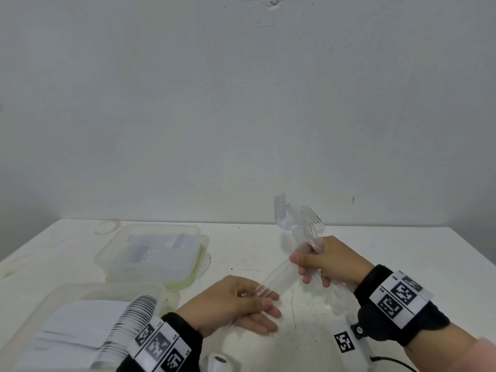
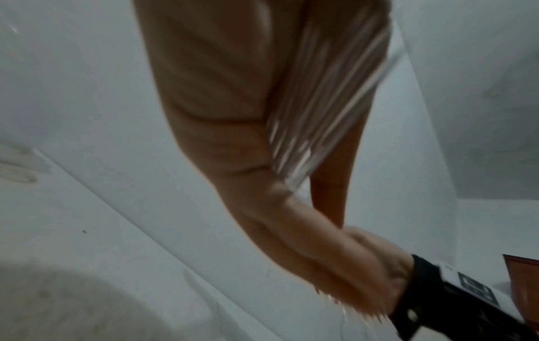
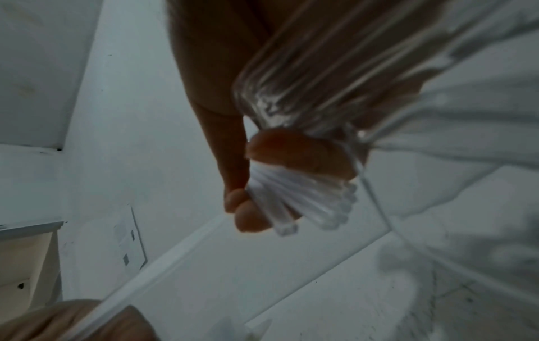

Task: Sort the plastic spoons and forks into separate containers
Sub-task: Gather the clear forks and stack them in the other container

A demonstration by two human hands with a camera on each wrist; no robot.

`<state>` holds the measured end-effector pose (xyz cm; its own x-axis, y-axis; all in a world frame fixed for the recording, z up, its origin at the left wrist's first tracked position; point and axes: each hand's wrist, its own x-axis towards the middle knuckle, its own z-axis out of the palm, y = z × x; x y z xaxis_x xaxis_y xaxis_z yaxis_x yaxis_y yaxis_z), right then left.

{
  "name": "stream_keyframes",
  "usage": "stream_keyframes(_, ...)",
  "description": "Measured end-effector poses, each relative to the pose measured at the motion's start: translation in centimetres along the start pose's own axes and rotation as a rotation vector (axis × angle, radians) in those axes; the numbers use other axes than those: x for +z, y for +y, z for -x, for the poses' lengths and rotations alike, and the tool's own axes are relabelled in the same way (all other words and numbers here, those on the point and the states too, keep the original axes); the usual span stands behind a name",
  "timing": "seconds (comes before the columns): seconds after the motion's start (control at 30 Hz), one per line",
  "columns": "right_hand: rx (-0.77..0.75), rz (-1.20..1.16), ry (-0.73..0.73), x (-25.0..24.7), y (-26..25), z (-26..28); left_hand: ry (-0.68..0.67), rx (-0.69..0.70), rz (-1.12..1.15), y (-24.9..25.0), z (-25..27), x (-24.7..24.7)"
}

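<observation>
The white, speckled tabletop (image 1: pixel 349 251) is carrying two translucent rectangular plastic containers at its left side. The nearer container (image 1: pixel 40 304) is holding a long nested row of white plastic spoons (image 1: pixel 128 323); the farther container (image 1: pixel 150 253), green-edged, is holding clear pieces too blurred to identify.

Above the table's middle, the right hand (image 1: pixel 326 260) is wrapping its curled fingers round a fanned bunch of clear plastic forks and spoons (image 1: pixel 300 226), heads pointing up and away. The left hand (image 1: pixel 236 302) is pinching the handle end of a clear plastic utensil (image 1: pixel 276 279) that is running slantwise up into that bunch; its other fingers are lying nearly straight beneath.

Judged step: one piece is being drawn out of the mixed bunch for sorting. Doing it well probably calls for pulling along the handle's own line while the right hand is easing its squeeze only a little, so that neighbouring pieces are not dragged out. Its head is hidden in the bunch, so fork or spoon cannot be told.

The head view alone is giving both containers and the tines. The right wrist view is adding the stacked handle ends (image 3: pixel 303 203) pressed between thumb and fingertips, unseen from above. The left wrist view is showing ribbed clear handles (image 2: pixel 321 103) lying against the palm, heavily blurred.
</observation>
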<state>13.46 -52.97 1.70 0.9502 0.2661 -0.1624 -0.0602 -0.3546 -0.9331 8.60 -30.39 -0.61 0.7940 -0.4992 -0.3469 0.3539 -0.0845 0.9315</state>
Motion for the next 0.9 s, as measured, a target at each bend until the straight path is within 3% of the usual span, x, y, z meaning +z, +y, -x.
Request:
stream_keyframes(0.13, 0.052, -0.096, 0.099, -0.5, 0.6, -0.1, 0.269, 0.165, 0.158, -0.3, 0.5, -1.5)
stream_keyframes(0.27, 0.143, -0.273, 0.169, -0.1, 1.3, -0.4, 0.430, 0.377, 0.144, -0.3, 1.3, -1.8)
stream_keyframes(0.37, 0.222, -0.397, 0.147, 0.4, 1.6, -0.5, 0.493, 0.521, 0.005, -0.1, 1.7, -1.7)
stream_keyframes(0.53, 0.309, -0.470, 0.039, 0.8, 1.7, -0.3, 0.532, 0.705, -0.038, 0.3, 2.0, -1.5)
stream_keyframes(0.7, 0.314, -0.392, -0.028, 0.9, 2.1, 0.6, 0.582, 0.748, -0.101, 0.6, 2.3, -2.0)
stream_keyframes(0.9, 0.096, 0.088, -0.048, -1.1, 1.4, 2.1, 0.566, 0.623, -0.021, 0.8, 3.0, -3.3)
